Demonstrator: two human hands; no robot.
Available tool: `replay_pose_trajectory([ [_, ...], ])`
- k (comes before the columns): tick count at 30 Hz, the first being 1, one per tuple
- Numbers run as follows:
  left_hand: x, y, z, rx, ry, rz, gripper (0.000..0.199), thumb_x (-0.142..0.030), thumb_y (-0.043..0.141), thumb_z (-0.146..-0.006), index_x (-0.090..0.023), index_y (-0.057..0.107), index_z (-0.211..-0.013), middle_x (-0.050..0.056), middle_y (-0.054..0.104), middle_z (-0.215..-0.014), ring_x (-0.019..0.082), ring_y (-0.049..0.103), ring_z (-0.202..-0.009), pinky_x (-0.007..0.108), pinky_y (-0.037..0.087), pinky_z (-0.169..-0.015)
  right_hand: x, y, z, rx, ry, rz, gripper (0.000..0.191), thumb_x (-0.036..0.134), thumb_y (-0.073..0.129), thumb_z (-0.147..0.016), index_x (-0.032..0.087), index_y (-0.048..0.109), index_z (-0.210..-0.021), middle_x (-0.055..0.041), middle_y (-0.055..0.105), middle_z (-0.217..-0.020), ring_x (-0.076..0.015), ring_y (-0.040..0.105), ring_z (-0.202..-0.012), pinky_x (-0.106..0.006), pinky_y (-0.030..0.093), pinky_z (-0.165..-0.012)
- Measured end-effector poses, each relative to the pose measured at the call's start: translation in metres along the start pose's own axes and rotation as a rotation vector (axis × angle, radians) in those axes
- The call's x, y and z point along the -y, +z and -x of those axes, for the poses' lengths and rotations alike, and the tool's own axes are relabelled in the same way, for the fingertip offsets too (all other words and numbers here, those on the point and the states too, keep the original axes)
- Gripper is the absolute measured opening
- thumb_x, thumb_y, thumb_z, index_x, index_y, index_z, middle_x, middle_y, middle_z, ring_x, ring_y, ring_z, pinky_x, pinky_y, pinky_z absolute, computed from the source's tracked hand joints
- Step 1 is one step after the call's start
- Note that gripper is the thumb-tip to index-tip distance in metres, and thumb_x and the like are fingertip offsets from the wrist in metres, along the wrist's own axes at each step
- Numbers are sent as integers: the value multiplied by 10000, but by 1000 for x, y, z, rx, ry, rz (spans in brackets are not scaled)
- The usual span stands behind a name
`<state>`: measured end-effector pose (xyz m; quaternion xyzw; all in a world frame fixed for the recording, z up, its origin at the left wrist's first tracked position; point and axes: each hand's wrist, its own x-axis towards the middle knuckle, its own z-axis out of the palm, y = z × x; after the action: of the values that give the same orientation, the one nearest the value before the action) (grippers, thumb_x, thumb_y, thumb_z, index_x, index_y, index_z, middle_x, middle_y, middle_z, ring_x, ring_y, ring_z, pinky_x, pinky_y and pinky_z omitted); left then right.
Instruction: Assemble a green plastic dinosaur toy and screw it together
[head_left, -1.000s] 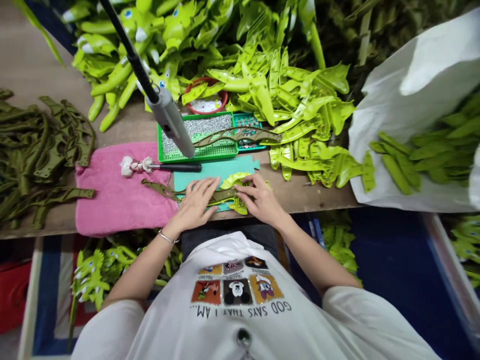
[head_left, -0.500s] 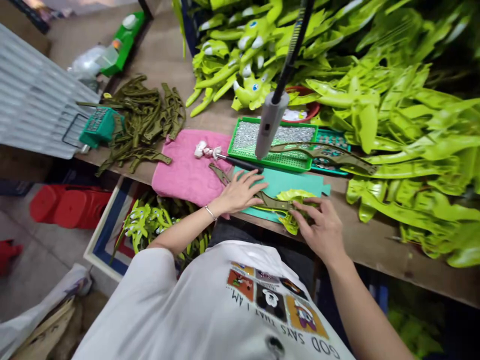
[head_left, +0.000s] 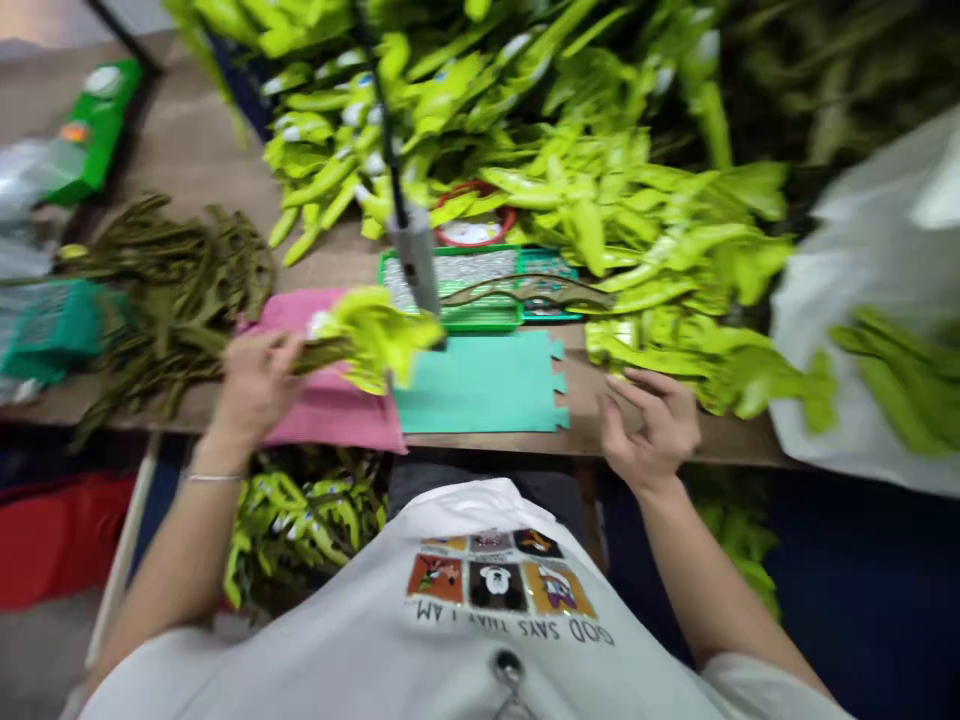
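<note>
My left hand [head_left: 259, 385] is closed on the olive strip of a piece whose other end is a bright yellow-green plastic part [head_left: 379, 335], blurred by motion over the pink cloth [head_left: 330, 412]. To the right, my right hand [head_left: 651, 428] hovers near the table edge, fingers apart and slightly curled, nothing between them. Between the hands lies a teal foam mat [head_left: 484, 385]. Behind it a long olive strip [head_left: 555, 291] rests across a green tray [head_left: 482, 265] of small silvery parts.
Olive strips [head_left: 187, 285] are heaped at left beside a teal basket [head_left: 56, 330]. Yellow-green parts [head_left: 592, 200] pile up at the back and right. A grey tool [head_left: 415, 262] hangs over the tray. A white bag [head_left: 862, 270] stands far right.
The view has shifted right. My left hand has carried the joined piece off the mat to the left, over the cloth. My right hand has let go of it and moved right.
</note>
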<state>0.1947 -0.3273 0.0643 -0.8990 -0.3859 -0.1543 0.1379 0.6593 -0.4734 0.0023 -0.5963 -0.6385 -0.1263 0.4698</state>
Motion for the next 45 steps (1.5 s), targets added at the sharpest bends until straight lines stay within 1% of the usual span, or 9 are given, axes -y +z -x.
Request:
replay_pose_trajectory([
  [6,113,65,-49,83,-95,9,526,-575,394,-993,-393,414,-1486,104,641,-1234,303,557,-999,616,436,-891,-59,-29,-7,86,69,286,286,166,604,-847,220,681,-1118,-98,721,-1023,-251,670,-962,-431,548,-870],
  [12,111,110,-120,176,-336,141,915,-924,382,-723,-181,638,-1191,173,645,-1122,287,514,-967,632,412,-989,-93,-33,-10,497,171,409,558,207,571,-818,179,575,-1375,-127,616,-1393,-355,502,-1332,-578,370,-1116],
  [18,102,113,-124,4,-396,161,662,-764,541,-811,-239,589,-1212,125,546,-1317,343,425,-1202,674,290,-1088,-118,-31,-18,537,45,379,350,222,491,-923,244,699,-1204,-103,726,-1090,-298,628,-1146,-605,297,-1154],
  [22,36,88,-112,-726,-133,102,320,-393,518,-964,-193,514,-1215,108,565,-1090,253,495,-997,481,463,-891,-92,-36,-30,457,-82,328,353,201,480,-949,298,681,-1223,-87,702,-1076,-242,640,-1044,-577,315,-1157],
  [24,-28,71,-115,-858,124,183,307,-189,484,-969,-185,489,-1276,81,583,-1039,206,537,-963,380,481,-840,-56,-24,-31,455,-162,256,427,148,480,-943,322,622,-1306,-72,680,-1122,-231,620,-1094,-588,312,-1170],
  [29,-173,60,-163,-205,349,339,356,-146,392,-1002,-219,540,-1317,113,645,-1246,215,613,-1148,383,495,-979,43,41,-6,676,-218,114,532,86,443,-931,289,535,-1413,-88,652,-1153,-233,564,-1172,-605,301,-1209],
  [34,-196,109,-219,293,-62,273,503,-119,379,-977,-70,439,-1474,272,579,-1343,366,511,-1328,633,275,-1141,59,50,11,709,-158,7,483,215,488,-949,181,517,-1430,-156,605,-1319,-292,531,-1295,-649,266,-1227],
  [39,-204,114,-231,286,-78,257,488,-134,339,-991,-73,438,-1465,254,597,-1281,350,547,-1239,561,353,-1079,6,0,0,322,88,0,410,259,545,-930,295,594,-1335,-102,627,-1280,-287,592,-1241,-608,408,-1144],
  [45,-229,18,-200,240,27,179,471,-111,315,-986,-116,423,-1444,184,577,-1308,292,568,-1173,397,454,-922,-22,-29,-26,109,177,-110,647,337,630,-905,348,399,-1509,-122,444,-1495,-348,471,-1396,-588,486,-1076],
])
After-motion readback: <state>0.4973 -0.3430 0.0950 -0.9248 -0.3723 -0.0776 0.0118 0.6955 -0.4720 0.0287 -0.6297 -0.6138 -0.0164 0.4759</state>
